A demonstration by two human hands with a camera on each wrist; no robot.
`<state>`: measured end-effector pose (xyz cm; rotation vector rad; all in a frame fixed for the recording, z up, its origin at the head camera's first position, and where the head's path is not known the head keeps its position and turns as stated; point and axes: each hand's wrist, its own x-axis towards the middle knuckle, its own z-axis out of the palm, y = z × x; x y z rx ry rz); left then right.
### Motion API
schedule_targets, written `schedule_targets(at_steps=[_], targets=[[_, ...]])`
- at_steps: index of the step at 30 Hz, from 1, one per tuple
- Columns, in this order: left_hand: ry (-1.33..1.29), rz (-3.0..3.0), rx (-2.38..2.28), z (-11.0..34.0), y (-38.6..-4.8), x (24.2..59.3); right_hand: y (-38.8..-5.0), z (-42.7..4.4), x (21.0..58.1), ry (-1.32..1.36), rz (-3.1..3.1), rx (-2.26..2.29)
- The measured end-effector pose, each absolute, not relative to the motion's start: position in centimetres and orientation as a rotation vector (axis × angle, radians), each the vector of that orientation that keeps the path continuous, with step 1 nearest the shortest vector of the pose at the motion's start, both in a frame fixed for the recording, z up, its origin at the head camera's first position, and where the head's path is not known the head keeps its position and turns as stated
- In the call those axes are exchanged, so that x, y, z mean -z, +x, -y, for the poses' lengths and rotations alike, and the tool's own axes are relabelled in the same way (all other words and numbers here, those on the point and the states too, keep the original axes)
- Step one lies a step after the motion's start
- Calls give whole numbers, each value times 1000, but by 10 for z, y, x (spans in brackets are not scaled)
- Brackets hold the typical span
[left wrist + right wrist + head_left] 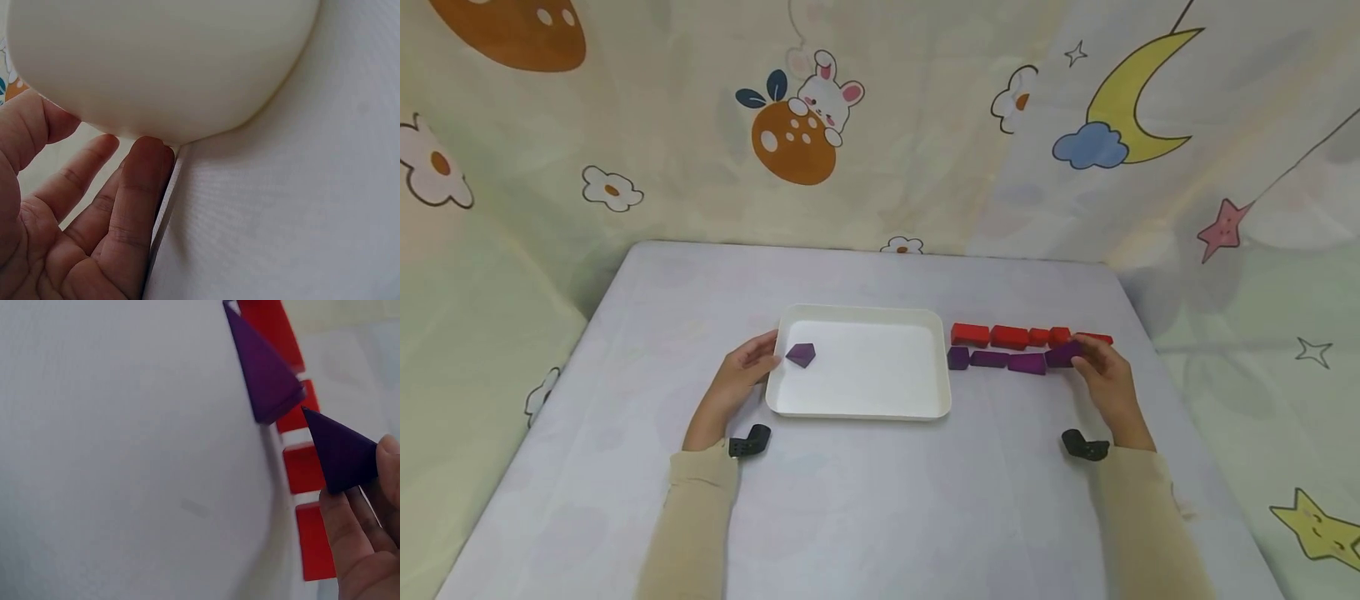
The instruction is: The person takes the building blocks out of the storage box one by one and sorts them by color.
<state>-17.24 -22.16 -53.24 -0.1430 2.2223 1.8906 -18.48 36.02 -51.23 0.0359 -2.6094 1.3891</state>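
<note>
At the left end of the white tray, my left hand holds its edge. In the left wrist view, the thumb and fingertips touch the tray's side. A faceted purple block lies inside the tray near its left end. My right hand pinches a pointed purple block between thumb and fingers, at the right end of a purple row. Another tapering purple block is close by, in front of the red blocks.
Right of the tray run two rows of blocks: red blocks behind, purple blocks in front. The white-covered table extends around them. A patterned cloth hangs behind the table's far edge.
</note>
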Motion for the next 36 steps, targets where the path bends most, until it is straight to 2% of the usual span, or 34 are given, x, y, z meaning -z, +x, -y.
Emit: schedule_targets(at_steps=[7,11,21,25,31,36], targets=[[-129,-2221,-1922,221,-174,535,-189,-368,521,-163,2727,-1387],[-145,-2215,-1919,222,-174,535,-188,-370,522,-180,2752,-1380],[-142,-2219,-1922,223,-173,535,-178,-342,491,-343,2706,-1224],[-133,-2219,-1931,223,-173,537,-174,-313,481,-251,2691,-1259],[-114,-2218,-1948,224,-174,540,-176,-269,487,-16,2639,-1409],[-91,-2214,-1962,224,-174,541,-182,-228,491,38,2584,-1584]])
